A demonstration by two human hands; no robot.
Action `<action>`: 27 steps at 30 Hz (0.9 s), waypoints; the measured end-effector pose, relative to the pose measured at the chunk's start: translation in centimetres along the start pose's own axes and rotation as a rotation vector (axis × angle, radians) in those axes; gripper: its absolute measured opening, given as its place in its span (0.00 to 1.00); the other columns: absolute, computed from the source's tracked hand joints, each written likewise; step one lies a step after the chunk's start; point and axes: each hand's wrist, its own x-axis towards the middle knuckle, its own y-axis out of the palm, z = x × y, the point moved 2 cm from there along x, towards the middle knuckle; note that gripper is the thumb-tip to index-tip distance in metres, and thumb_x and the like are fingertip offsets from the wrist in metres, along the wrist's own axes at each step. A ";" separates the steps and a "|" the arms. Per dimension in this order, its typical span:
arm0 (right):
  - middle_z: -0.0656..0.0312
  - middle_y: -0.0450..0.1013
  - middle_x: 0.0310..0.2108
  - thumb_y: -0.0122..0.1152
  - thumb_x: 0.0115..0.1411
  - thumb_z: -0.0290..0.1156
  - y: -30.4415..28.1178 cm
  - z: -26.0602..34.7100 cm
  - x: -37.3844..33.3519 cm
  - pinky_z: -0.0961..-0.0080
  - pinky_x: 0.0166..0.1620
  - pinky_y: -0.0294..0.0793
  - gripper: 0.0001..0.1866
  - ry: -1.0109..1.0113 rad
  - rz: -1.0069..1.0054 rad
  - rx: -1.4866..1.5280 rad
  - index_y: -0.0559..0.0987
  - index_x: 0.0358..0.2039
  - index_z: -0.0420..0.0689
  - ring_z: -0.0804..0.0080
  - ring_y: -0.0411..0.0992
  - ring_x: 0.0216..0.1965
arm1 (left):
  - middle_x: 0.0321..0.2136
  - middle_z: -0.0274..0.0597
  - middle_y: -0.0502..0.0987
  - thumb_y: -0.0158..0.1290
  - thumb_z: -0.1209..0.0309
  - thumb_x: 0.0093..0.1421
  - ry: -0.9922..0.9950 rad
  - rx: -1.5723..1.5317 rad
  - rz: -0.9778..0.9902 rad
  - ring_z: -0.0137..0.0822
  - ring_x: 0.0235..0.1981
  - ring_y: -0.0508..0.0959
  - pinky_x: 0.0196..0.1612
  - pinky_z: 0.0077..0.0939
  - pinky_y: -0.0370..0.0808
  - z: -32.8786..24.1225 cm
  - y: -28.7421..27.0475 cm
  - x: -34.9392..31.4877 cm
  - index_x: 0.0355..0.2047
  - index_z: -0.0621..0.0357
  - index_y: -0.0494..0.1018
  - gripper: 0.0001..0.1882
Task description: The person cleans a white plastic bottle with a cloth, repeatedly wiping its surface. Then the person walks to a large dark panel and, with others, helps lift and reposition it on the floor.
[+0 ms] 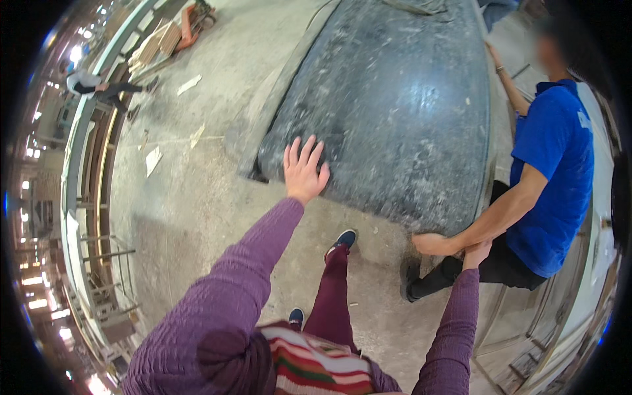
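My left hand (305, 174) lies on the near left corner of a big dark slab (388, 118), which has a worn, dusty, rubber-like top. Its fingers are spread and stretched out, with nothing held. My right hand (476, 254) is by the near right corner of the slab, just behind a co-worker's hand (434, 244). That person's wrist hides most of my right fingers, so their grip does not show. The co-worker's hand is curled at the slab's near edge.
The co-worker in a blue shirt (553, 164) bends close on the right. Paper scraps (153, 160) lie on the concrete floor (197, 197). Wooden slats (157, 46) and an orange pallet jack (189, 26) stand far left. Another person (99, 85) is beyond, near a long rail (70, 171).
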 end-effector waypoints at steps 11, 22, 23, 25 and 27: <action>0.47 0.70 0.51 0.56 0.64 0.30 9.3 12.8 -13.9 0.61 0.56 0.67 0.16 -0.558 -0.278 -0.148 0.73 0.50 0.35 0.56 0.68 0.54 | 0.61 0.38 0.69 0.54 0.60 0.54 0.058 -0.058 -0.185 0.54 0.64 0.62 0.67 0.53 0.56 4.7 1.9 -1.6 0.57 0.49 0.73 0.28; 0.55 0.68 0.59 0.58 0.58 0.39 21.0 10.7 -13.8 0.49 0.62 0.57 0.21 -0.483 -0.136 -0.731 0.76 0.51 0.46 0.50 0.60 0.65 | 0.64 0.44 0.65 0.57 0.61 0.58 0.263 -0.190 0.119 0.57 0.65 0.60 0.62 0.54 0.58 9.5 2.5 -2.7 0.60 0.51 0.69 0.29; 0.55 0.68 0.59 0.58 0.57 0.38 20.8 10.9 -13.8 0.49 0.62 0.57 0.21 -0.461 -0.161 -0.738 0.75 0.51 0.46 0.50 0.60 0.65 | 0.64 0.44 0.64 0.55 0.60 0.59 0.310 -0.159 0.169 0.57 0.65 0.59 0.63 0.54 0.57 10.1 3.0 -2.9 0.61 0.51 0.68 0.29; 0.56 0.68 0.58 0.59 0.56 0.38 20.8 10.9 -14.3 0.48 0.61 0.57 0.21 -0.438 -0.169 -0.750 0.75 0.50 0.46 0.49 0.60 0.64 | 0.65 0.44 0.63 0.54 0.59 0.60 0.356 -0.067 0.175 0.56 0.66 0.58 0.63 0.54 0.56 10.1 3.9 -2.9 0.62 0.50 0.67 0.29; 0.56 0.68 0.58 0.59 0.56 0.38 21.8 10.5 -14.8 0.48 0.61 0.57 0.21 -0.415 -0.183 -0.751 0.75 0.50 0.46 0.50 0.60 0.64 | 0.65 0.44 0.62 0.53 0.58 0.60 0.385 -0.061 0.183 0.56 0.66 0.57 0.64 0.54 0.56 11.1 4.6 -2.4 0.63 0.50 0.66 0.30</action>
